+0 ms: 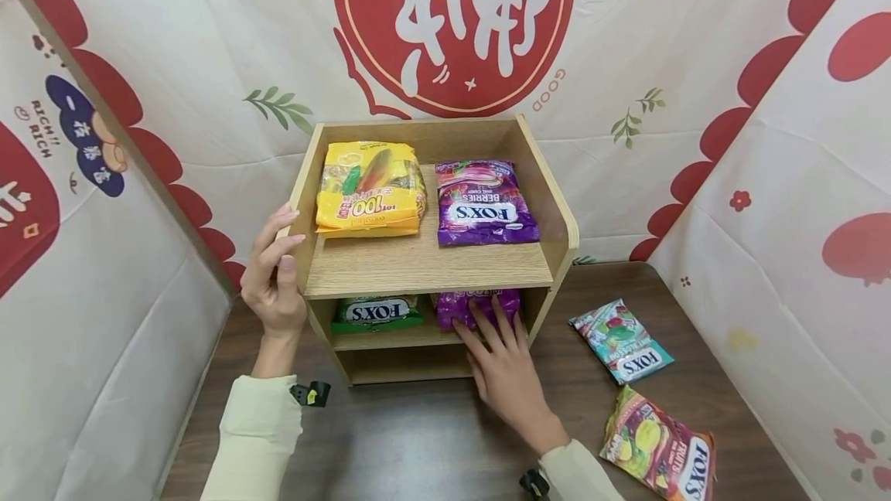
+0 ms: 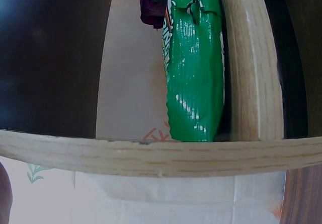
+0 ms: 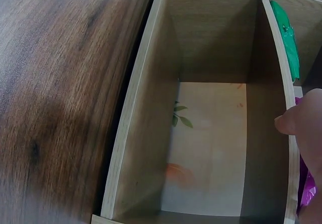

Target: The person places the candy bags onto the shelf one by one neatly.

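A small wooden shelf [image 1: 428,278] stands on the table. My left hand [image 1: 273,284] holds its left side panel, fingertips over the edge. My right hand [image 1: 506,377] reaches to the middle level, with extended fingers touching a purple candy bag [image 1: 480,304]. In the right wrist view its thumb [image 3: 288,124] lies against the shelf board's edge. Beside the purple bag sits a green Fox's candy bag [image 1: 377,314], seen close in the left wrist view. A yellow candy bag [image 1: 372,190] and a purple Fox's Berries bag [image 1: 485,203] lie on the top level.
On the brown table [image 1: 397,439], right of the shelf, lie a teal Fox's bag [image 1: 622,341] and a red-and-yellow Fox's Fruits bag [image 1: 657,443]. Printed cloth walls [image 1: 612,37] stand behind and at both sides. The bottom compartment [image 3: 211,148] shows its back panel.
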Demonstrator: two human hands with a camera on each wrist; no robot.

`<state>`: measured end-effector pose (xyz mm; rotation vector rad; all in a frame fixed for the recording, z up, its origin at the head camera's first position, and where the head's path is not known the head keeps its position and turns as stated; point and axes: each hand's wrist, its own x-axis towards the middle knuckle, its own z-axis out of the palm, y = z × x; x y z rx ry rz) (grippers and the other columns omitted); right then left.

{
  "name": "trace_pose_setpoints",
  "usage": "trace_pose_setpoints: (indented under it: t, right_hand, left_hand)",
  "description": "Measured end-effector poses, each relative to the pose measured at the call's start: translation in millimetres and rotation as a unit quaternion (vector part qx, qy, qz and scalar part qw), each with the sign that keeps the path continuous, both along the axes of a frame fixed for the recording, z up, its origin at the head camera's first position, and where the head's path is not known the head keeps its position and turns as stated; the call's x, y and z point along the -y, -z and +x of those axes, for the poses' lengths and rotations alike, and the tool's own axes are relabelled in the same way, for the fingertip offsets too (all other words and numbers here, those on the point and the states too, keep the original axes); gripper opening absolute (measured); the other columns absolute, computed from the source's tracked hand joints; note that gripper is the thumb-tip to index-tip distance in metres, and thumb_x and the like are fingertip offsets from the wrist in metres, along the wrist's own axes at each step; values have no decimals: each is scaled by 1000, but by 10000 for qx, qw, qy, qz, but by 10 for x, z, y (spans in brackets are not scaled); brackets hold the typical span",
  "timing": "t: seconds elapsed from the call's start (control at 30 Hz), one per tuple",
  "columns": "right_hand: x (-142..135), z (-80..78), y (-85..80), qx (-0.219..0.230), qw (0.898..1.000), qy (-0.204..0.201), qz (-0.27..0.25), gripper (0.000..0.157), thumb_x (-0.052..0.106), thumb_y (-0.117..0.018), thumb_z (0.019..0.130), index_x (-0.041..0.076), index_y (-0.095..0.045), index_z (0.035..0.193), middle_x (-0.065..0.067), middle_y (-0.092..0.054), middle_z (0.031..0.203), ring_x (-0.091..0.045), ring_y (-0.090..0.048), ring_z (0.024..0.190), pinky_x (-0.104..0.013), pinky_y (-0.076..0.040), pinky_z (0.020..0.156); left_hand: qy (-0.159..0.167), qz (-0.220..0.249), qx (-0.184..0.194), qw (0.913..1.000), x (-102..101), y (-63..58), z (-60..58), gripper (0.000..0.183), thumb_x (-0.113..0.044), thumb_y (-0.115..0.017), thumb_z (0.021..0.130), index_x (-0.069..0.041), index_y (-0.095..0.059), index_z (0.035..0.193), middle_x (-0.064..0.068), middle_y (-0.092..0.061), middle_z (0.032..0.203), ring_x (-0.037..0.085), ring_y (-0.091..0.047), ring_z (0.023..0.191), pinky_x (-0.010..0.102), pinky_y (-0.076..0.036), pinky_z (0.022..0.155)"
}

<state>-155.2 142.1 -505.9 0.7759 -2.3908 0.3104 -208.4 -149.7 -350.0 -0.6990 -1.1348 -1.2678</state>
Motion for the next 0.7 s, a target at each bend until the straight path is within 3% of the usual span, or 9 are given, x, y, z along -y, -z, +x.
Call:
trace_pose_setpoints:
  t: [0.17,0.33,0.5,0.7]
  right_hand:
    - [-2,-9,2,-1,10000,11,-19,48,32,-25,102,21,-44,144,-11,-33,151,-40,-17,141,-66,-19,106]
    - [-3,-16,-9,67,10000,13,3,47,27,-38,99,22,-42,146,-10,-31,152,-40,-16,141,-65,-18,108]
    - [-5,-18,-24,211,9995,131,174,62,20,-58,89,24,-38,148,-9,-28,154,-38,-12,143,-63,-16,109]
    - [9,34,-82,103,9999,54,-33,55,23,-55,92,21,-42,146,-11,-33,151,-40,-19,141,-62,-19,109]
  left_hand:
    - [-53,-14,62,10000,-1,9,3,42,-28,-60,92,12,-61,79,33,-63,96,46,-59,101,57,-44,94]
    - [-38,-36,84,10000,4,2,7,42,-29,-60,92,12,-61,80,33,-63,97,46,-59,102,57,-44,94]
    - [-25,-59,59,10000,5,-4,6,42,-29,-60,93,12,-61,80,33,-63,97,45,-59,102,58,-44,94]
    - [-68,-77,56,9999,7,0,15,42,-28,-60,93,12,-61,80,33,-63,97,46,-59,102,58,-44,94]
